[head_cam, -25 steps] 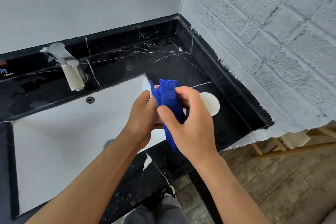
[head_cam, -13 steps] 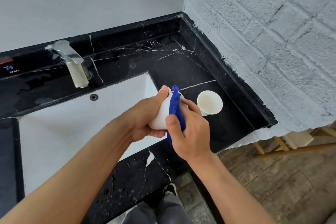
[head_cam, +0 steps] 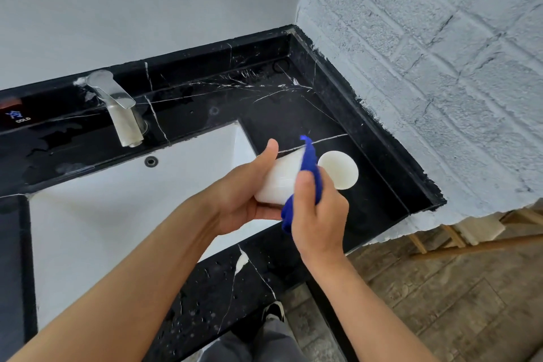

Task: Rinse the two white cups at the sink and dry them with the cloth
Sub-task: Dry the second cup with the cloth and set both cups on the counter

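Note:
My left hand [head_cam: 241, 194] grips a white cup [head_cam: 279, 182] on its side above the sink's right edge, thumb along the top. My right hand [head_cam: 317, 214] holds a blue cloth [head_cam: 310, 164] pressed against the cup's mouth end; its fingers are hidden behind the cloth. A second white cup [head_cam: 338, 173] stands upright on the black marble counter [head_cam: 308, 114] just right of my hands, partly covered by the cloth.
The white sink basin [head_cam: 117, 214] fills the left, with a metal tap [head_cam: 117, 109] behind it and water drops on the counter's front edge. A white brick wall [head_cam: 426, 82] bounds the counter on the right. Wood floor lies below right.
The cloth went from wrapping the cup's top to pressing at its mouth. My left hand tipped the cup sideways, baring its white side. The second cup is now more visible.

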